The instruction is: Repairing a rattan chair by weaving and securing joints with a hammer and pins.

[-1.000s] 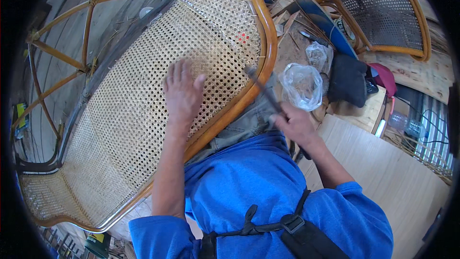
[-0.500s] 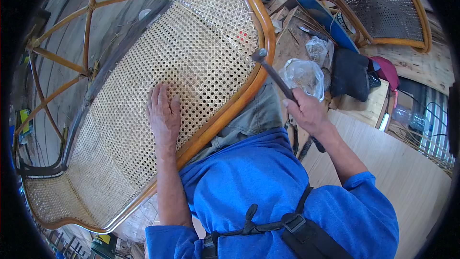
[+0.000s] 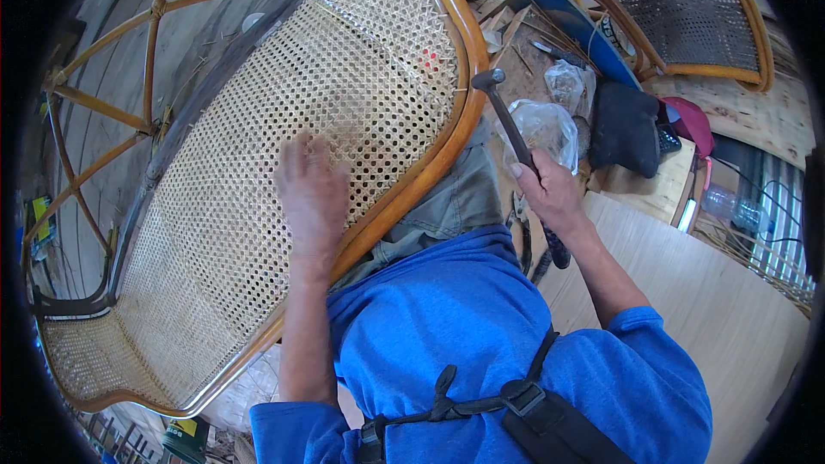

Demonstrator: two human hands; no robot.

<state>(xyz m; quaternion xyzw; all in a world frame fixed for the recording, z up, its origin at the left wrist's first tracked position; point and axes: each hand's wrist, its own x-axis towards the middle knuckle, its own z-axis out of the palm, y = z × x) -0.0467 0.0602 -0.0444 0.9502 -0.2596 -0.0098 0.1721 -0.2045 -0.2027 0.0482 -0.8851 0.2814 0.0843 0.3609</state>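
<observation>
A large woven cane panel (image 3: 258, 163) stretches across the left and middle in a curved, orange-brown rattan frame (image 3: 404, 185), leaning over my lap. My left hand (image 3: 314, 198) is over the weave near the frame's near edge, blurred by motion, with its fingers stretched out and nothing in them; whether it touches the cane I cannot tell. My right hand (image 3: 552, 198) is wrapped round the handle of a hammer (image 3: 509, 120). The metal head is up beside the frame's right curve, and the handle's dark end sticks out below my fist. Small red marks show on the upper weave.
Upper right stands another rattan chair (image 3: 687, 13) with a cane panel. Clear plastic bags (image 3: 546, 133), a black cloth-like item (image 3: 626, 131) and a dark red cap (image 3: 689, 127) lie to the right. A pale board (image 3: 687, 292) is beside me. Rattan poles (image 3: 103, 107) cross at left.
My left hand has shifted right and a little up from the palm's earlier spot on the weave. The hammer's head has moved right and slightly up, off the frame's inner edge.
</observation>
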